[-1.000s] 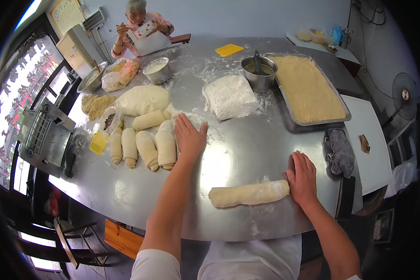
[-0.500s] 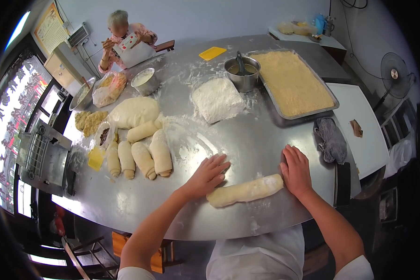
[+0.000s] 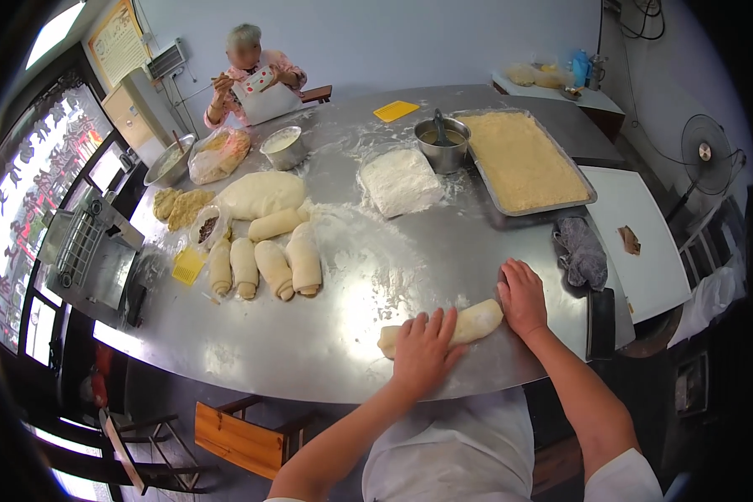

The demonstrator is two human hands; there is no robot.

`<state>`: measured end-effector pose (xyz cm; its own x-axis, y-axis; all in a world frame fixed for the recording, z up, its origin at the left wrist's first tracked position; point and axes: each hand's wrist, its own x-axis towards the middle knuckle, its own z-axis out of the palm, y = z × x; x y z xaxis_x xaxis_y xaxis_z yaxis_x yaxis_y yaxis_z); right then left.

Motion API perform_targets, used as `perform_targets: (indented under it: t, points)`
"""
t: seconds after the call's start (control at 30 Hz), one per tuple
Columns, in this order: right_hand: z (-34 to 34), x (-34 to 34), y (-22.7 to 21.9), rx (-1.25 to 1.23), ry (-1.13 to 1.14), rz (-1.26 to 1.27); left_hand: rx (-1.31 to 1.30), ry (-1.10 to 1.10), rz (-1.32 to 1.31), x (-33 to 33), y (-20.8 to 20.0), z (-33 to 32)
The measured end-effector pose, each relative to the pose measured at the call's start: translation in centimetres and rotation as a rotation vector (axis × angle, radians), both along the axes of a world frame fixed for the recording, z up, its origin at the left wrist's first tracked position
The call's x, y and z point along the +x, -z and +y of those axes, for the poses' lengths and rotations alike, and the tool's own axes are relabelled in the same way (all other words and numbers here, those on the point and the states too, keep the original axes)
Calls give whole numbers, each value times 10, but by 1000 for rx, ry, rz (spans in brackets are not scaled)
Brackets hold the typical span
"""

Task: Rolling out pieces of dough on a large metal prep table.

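Note:
A pale dough roll (image 3: 477, 321) lies slantwise on the steel table near its front edge. My left hand (image 3: 427, 347) rests flat across the roll's left part, fingers stretched out over it. At the roll's right end is my right hand (image 3: 523, 297), palm down on the table with its fingers extended, its thumb side close to the dough. Neither hand grips anything. Farther left, several rolled dough pieces (image 3: 274, 269) stand in a row, with another dough roll (image 3: 278, 223) lying crosswise behind them. A large dough mass (image 3: 263, 196) sits beyond.
A flour heap (image 3: 402, 181) lies mid-table. Behind it are a metal pot (image 3: 443, 155) with a ladle-like handle and a tray of yellowish crumbly filling (image 3: 527, 163). A grey cloth (image 3: 581, 253) lies at right. Across the table, a person (image 3: 255, 75) holds a bowl.
My left hand has moved from beside the roll's left end onto the roll. The right hand stays by its right end. The whole view has shifted slightly.

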<state>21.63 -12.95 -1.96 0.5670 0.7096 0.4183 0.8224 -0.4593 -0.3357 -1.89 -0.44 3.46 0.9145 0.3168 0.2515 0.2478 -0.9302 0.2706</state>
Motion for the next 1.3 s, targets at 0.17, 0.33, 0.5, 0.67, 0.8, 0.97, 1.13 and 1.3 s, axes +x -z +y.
perform_targets:
  t: [0.17,0.33,0.5,0.67,0.8,0.97,1.13,1.3]
  points:
    - [2,-1,1,48,-17,-11,197,64,-154,-32,11,-2]
    - [1,1,-1,64,-18,-3,115,97,13,4,12,68]
    - [2,-2,-4,82,-6,-29,156,-122,13,18,6,108]
    - [-2,-3,1,51,17,-40,43,-120,-69,-16,17,43]
    - [-4,0,-7,142,-65,61,103,-81,-143,-53,15,0]
    - [42,-43,-59,373,-354,133,-458,-170,-371,-41,-5,11]
    - [88,-78,-49,-48,-556,68,-1,-277,-316,-15,28,67]
    - [-1,-107,-34,-98,-524,-107,126,-63,-169,-56,30,0]
